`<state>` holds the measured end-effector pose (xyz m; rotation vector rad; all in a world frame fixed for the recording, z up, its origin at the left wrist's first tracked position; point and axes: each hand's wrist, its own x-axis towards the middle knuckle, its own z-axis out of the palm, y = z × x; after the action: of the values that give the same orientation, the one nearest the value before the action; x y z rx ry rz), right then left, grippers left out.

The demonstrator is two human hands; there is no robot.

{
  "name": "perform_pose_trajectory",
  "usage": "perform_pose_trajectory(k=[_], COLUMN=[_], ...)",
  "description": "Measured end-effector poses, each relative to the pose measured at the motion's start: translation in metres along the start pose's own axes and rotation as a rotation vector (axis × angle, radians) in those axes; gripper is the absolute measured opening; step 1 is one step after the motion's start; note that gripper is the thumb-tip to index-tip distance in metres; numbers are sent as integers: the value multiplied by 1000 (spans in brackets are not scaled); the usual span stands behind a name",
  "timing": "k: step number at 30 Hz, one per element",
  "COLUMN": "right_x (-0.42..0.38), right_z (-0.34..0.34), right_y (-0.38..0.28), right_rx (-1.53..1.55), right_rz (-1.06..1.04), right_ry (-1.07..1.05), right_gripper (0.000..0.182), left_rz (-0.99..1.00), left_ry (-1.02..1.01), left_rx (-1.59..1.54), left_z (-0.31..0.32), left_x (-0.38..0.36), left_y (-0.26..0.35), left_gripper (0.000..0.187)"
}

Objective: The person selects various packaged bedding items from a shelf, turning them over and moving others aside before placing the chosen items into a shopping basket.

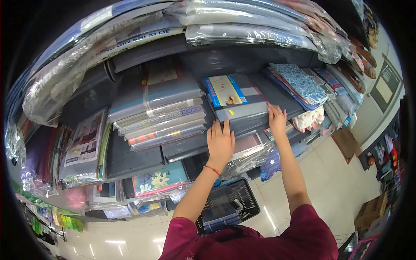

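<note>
On the middle shelf lies a flat grey packaged cloth (255,109) with a blue and yellow label card (225,90) on top. My left hand (220,141) rests at its front left corner, fingers spread, with a red string round the wrist. At the front right corner, my right hand (277,119) touches the package edge with its fingers apart. To the left stands a tall pile of folded packaged cloths (160,117). A blue patterned stack (299,84) lies to the right.
Large clear plastic packages (251,34) fill the shelf above. More packets (160,178) lie on the shelf below. A black basket (249,201) holding dark packages stands on the tiled floor (329,186) beneath my arms. A white door (381,95) is at the right.
</note>
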<state>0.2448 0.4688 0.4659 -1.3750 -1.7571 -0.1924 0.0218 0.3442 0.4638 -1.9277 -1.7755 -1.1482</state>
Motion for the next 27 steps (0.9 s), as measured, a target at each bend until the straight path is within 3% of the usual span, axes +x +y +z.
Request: perform_pose_trajectory(k=[3,6,12,16,20,22,25,26,27], right_x=[25,28,28,19,-116,-236,-409,-469,-492], right_z=[22,30,34,37,5,21,17,24,13], right_y=[7,14,17,28,-30,5,35,68,66], right_rx=[-4,215,150,73,343,319,342,348,388], right_rz=[-10,-26,-97,-174,-79,-88,125,148,503], right_ry=[-47,15,81,114,237,-19,-633,-784,-1098], right_gripper=[27,27,27,35,47,51,51,53,57], left_rz=[7,15,74,123,-8,-182,-798,-1091,-1238], left_ry=[9,34,141,212,166,-112,-629,-903,-920], left_rx=[98,109,166,46,-367,-354,-289,-204,-297], left_z=[8,14,20,10,-7,-8,-10,-21,-14], left_x=[11,12,11,-5,-140,-249,-430,-459,-516], left_y=[-1,-4,-6,-9,-8,-20,-43,-42,-50], left_gripper=[50,50,46,41,51,52,63,61,61])
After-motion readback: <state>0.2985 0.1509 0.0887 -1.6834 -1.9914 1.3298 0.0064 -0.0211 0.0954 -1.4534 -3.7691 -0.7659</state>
